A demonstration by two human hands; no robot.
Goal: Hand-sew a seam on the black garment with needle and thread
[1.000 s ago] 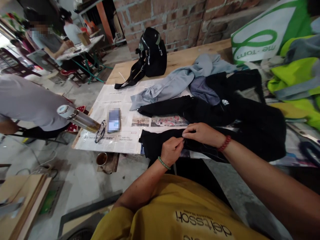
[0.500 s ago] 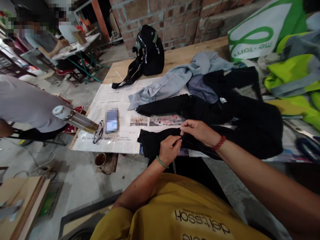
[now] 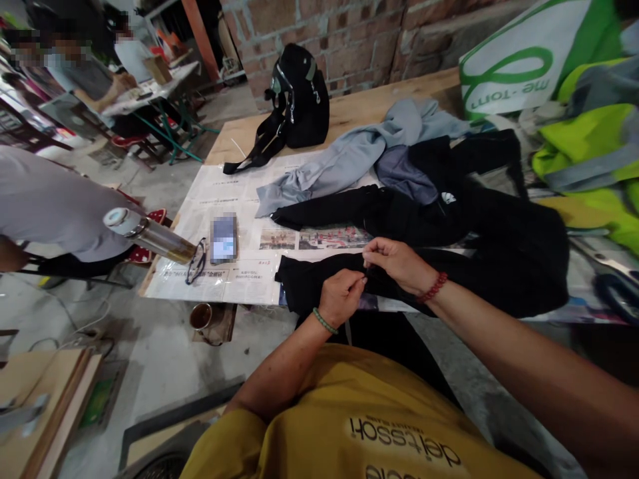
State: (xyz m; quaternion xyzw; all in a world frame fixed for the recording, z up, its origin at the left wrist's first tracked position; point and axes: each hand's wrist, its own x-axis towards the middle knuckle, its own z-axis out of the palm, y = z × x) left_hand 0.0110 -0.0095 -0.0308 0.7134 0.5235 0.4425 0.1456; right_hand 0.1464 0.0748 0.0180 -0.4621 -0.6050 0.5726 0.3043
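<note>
Over the near leg of a pair of black trousers (image 3: 524,266), both of my hands are held close together. My left hand (image 3: 341,295), with a green bead bracelet, has thumb and forefinger pressed in a pinch. Just above and to its right, my right hand (image 3: 392,263), wearing a red bead bracelet, pinches too. Whatever lies between the fingertips is too small and thin to make out. A grey garment (image 3: 324,166) is spread behind the black cloth.
Newspaper (image 3: 234,283) covers the table. On it are a phone (image 3: 223,238), glasses (image 3: 196,261), a glass bottle (image 3: 154,239) and a black bag (image 3: 302,100). Scissors (image 3: 599,259) lie right, by yellow-green clothing (image 3: 589,146). A cup (image 3: 200,317) stands below; a person (image 3: 54,206) sits left.
My hands stay pinched and close together, with barely any shift. The view has moved very slightly.
</note>
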